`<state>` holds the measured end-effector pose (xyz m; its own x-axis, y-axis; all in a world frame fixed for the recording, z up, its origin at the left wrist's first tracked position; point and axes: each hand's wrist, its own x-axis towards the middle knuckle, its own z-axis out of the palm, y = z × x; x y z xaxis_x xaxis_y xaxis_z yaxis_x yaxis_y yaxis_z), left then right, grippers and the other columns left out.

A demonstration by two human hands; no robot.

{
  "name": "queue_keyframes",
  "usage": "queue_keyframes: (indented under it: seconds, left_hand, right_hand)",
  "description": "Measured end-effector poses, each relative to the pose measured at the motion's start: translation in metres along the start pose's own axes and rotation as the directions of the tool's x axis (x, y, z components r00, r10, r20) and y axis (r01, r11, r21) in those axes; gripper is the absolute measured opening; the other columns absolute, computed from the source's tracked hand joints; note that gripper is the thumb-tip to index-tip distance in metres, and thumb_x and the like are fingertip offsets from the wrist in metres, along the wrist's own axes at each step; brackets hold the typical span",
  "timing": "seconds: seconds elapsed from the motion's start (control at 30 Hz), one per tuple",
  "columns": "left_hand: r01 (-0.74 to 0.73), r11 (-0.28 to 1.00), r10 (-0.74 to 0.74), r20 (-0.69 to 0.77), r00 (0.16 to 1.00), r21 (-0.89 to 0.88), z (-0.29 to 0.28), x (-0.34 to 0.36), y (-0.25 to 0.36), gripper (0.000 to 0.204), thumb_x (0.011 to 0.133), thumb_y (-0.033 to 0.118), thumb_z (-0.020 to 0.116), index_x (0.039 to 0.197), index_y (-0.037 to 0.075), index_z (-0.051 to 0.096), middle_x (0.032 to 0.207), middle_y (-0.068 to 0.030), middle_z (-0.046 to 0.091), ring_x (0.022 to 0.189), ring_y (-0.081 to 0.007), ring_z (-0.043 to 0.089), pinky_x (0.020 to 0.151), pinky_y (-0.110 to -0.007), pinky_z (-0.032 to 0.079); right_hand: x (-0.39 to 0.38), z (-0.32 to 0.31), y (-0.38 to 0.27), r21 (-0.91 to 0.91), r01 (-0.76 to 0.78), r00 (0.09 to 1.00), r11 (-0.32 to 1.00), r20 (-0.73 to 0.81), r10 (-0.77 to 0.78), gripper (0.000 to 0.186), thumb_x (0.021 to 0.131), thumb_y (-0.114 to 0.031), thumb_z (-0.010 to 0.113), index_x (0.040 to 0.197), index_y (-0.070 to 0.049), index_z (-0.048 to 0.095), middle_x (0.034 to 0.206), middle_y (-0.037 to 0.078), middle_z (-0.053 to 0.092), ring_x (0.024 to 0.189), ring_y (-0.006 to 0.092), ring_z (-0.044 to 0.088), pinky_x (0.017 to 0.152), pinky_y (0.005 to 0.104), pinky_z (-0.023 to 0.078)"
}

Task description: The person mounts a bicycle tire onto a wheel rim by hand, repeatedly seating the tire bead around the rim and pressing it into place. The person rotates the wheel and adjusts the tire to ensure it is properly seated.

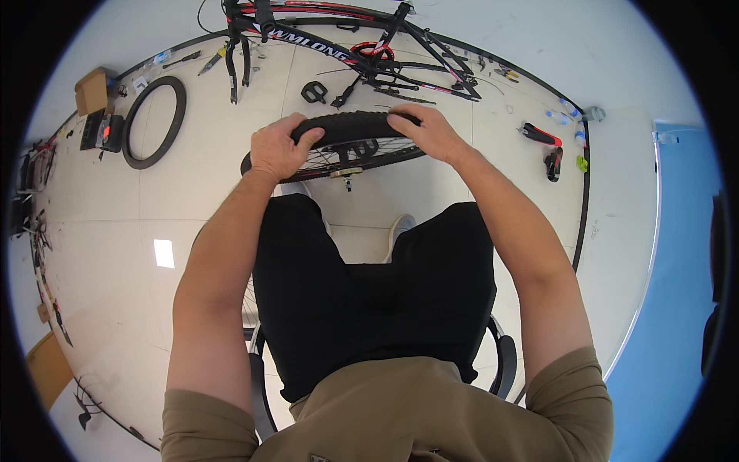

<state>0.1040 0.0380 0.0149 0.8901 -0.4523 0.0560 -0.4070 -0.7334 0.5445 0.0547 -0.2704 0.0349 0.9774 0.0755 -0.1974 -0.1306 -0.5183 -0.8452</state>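
Note:
A bicycle wheel (346,127) with a black knobbly tyre stands upright in front of my knees, its spokes and hub showing beneath the top of the tyre. My left hand (279,146) grips the tyre left of its top, thumb pressed on the near side. On the right, my right hand (428,132) is wrapped over the tyre, with the thumb towards the middle. The axle end (349,183) points towards me. The fingertips of both hands are hidden behind the tyre, as is the wheel's far side.
Beyond the wheel is a black and red bicycle frame (315,45), with a pedal (314,92) on the floor nearby. A loose tyre (128,146) and an open cardboard box (93,92) are at the left. A red-and-black saddle (541,135) lies at the right. I sit on a chair (505,362).

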Motion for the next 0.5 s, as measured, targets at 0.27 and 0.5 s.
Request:
queue_keyframes:
  seconds: [0.27, 0.5]
  left_hand:
    - [0.004, 0.998, -0.009, -0.092, 0.996, -0.06, -0.009, -0.016, -0.025, 0.042, 0.093, 0.053, 0.065, 0.098, 0.011, 0.07, 0.08, -0.0122, 0.07, 0.075, -0.0341, 0.068, 0.069, -0.041, 0.053]
    - [0.011, 0.999, -0.015, -0.076, 0.997, -0.044, -0.01, -0.021, -0.039, 0.046, 0.094, 0.058, 0.061, 0.097, 0.013, 0.07, 0.084, -0.0094, 0.072, 0.079, -0.034, 0.069, 0.071, -0.043, 0.054]
  right_hand:
    - [0.004, 0.03, -0.012, -0.299, 0.193, 0.972, 0.935, -0.074, -0.224, 0.05, 0.089, -0.052, 0.07, 0.103, -0.004, 0.072, 0.098, 0.016, 0.073, 0.094, 0.038, 0.067, 0.084, 0.0455, 0.052]
    - [0.012, 0.047, -0.019, -0.413, 0.019, 0.993, 0.91, -0.095, -0.064, 0.051, 0.089, -0.058, 0.068, 0.095, -0.007, 0.075, 0.087, 0.017, 0.071, 0.09, 0.0375, 0.068, 0.079, 0.0471, 0.051]
